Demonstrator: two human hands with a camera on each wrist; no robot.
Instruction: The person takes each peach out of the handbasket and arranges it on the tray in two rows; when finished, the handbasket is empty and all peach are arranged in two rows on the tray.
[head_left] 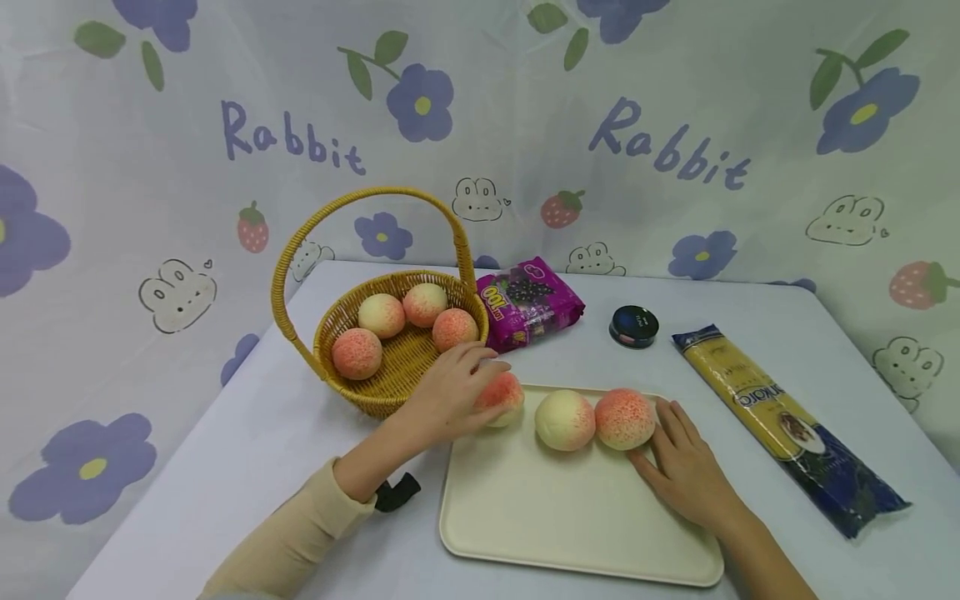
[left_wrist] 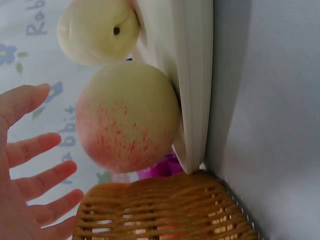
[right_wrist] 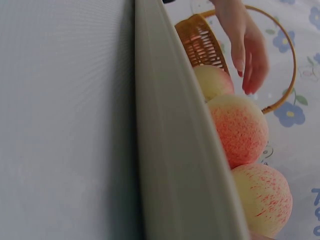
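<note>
Three peaches line the back of a cream tray [head_left: 577,517]: a left peach [head_left: 504,396], a middle peach [head_left: 565,421] and a right peach [head_left: 626,419]. My left hand [head_left: 453,396] hovers by the left peach, between it and the wicker basket [head_left: 405,358]. In the left wrist view its fingers are spread, with a gap to that peach [left_wrist: 129,117]. My right hand [head_left: 686,467] lies at the tray's right side, its extended fingers beside the right peach and seeming to touch it. A fingertip [right_wrist: 259,236] shows below that peach [right_wrist: 262,200] in the right wrist view.
Several peaches [head_left: 357,353] lie inside the basket, whose tall handle [head_left: 367,193] arches above it. Behind the tray are a purple grape-printed packet [head_left: 528,304] and a round dark tin [head_left: 633,326]. A long pasta packet [head_left: 787,425] lies to the right. A black object [head_left: 397,492] sits under my left forearm.
</note>
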